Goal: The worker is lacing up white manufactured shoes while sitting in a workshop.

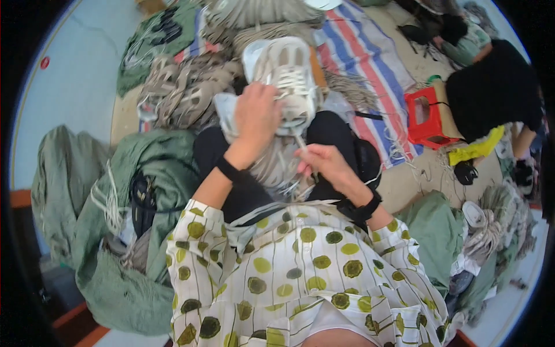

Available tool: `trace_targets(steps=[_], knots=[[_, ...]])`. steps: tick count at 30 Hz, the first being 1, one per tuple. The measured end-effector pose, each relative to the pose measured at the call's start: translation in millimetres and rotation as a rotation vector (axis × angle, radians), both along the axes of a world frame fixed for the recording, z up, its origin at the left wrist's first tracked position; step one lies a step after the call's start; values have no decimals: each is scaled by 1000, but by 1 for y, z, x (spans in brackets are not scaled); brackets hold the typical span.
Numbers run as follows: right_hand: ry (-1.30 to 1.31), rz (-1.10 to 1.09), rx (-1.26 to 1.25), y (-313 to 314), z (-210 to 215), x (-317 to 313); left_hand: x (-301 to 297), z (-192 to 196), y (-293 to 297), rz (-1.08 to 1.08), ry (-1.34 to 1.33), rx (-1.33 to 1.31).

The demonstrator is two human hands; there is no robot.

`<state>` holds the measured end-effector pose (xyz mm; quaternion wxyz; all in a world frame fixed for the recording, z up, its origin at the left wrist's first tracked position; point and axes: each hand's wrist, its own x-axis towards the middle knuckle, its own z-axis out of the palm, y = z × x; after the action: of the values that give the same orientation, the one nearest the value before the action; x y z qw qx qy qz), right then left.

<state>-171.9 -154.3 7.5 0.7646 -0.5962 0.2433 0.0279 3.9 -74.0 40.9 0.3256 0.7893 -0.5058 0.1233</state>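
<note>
A pale floor [75, 87] fills the upper left of the frame. A striped blue, red and white tarp [370, 58] lies top centre, a small red plastic stool [422, 118] at right, green sacks [110, 231] lower left.

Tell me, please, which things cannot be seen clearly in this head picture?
- Head view: the left hand covers part of the pale shoe.
- Whether the lace in the right hand is threaded: too small.
- The seated person at right is cut by the rim.
</note>
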Motion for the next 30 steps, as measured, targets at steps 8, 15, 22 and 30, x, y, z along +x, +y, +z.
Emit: trace_targets(steps=[8, 15, 22, 30], knots=[[-81, 103, 7, 23, -31, 12, 25, -13, 3, 44, -315, 313], [-104, 60, -95, 23, -31, 12, 43, -22, -12, -212, 740, -216], [-146, 35, -90, 21, -18, -1, 66, 12, 12, -219, 1133, -365], [330, -452, -1133, -89, 16, -180, 57, -22, 12, -305, 1045, -286]])
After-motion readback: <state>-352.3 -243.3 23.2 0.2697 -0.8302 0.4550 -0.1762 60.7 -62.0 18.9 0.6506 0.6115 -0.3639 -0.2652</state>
